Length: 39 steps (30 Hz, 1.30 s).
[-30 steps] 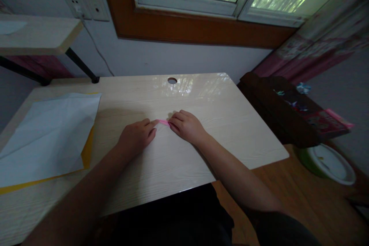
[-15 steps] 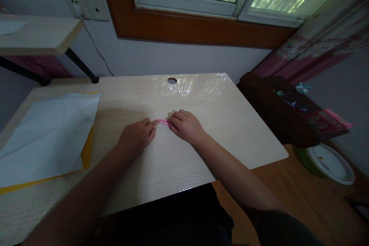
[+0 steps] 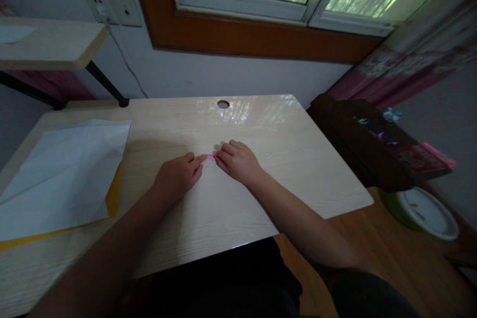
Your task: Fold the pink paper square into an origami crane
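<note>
A narrow pink strip of paper [image 3: 210,157] lies low on the pale wooden desk [image 3: 223,213], between my two hands. My left hand [image 3: 179,173] has its fingers closed at the strip's left end. At the right end, the fingertips of my right hand [image 3: 238,160] are bunched together and press on it. Both ends of the strip are covered by fingers, so only its short middle shows.
White paper [image 3: 67,169] over a yellow sheet [image 3: 113,194] covers the desk's left side, below a raised shelf [image 3: 48,42]. A cable hole [image 3: 223,104] is near the back edge. Right of the desk are a dark cabinet [image 3: 335,124] and a round bin [image 3: 428,211].
My right hand has shifted very slightly left, closer to my left hand, and a little less of the pink strip shows. My left hand stays nearly in place.
</note>
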Tool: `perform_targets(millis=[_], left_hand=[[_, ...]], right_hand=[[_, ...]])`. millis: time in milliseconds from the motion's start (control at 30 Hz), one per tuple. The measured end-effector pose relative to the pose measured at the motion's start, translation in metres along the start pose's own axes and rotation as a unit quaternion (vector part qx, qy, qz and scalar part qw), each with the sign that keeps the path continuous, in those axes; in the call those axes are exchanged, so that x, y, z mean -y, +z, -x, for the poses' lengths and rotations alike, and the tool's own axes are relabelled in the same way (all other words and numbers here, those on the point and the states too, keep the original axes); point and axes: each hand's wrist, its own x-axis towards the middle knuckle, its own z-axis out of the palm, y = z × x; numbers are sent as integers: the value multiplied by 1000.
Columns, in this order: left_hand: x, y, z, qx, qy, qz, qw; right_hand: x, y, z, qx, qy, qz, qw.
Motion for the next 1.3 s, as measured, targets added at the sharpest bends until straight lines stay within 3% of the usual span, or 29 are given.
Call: perform_targets(millis=[367, 833, 1300], left_hand=[[-1, -1, -2, 4, -10, 6, 1000], [-1, 0, -3, 17, -10, 14, 1000], [-1, -1, -2, 15, -10, 13, 1000]], right_hand=[[-1, -5, -7, 27, 0, -39, 999], [-2, -9, -19, 64, -30, -16, 997], [3, 2, -19, 28, -26, -15, 999]])
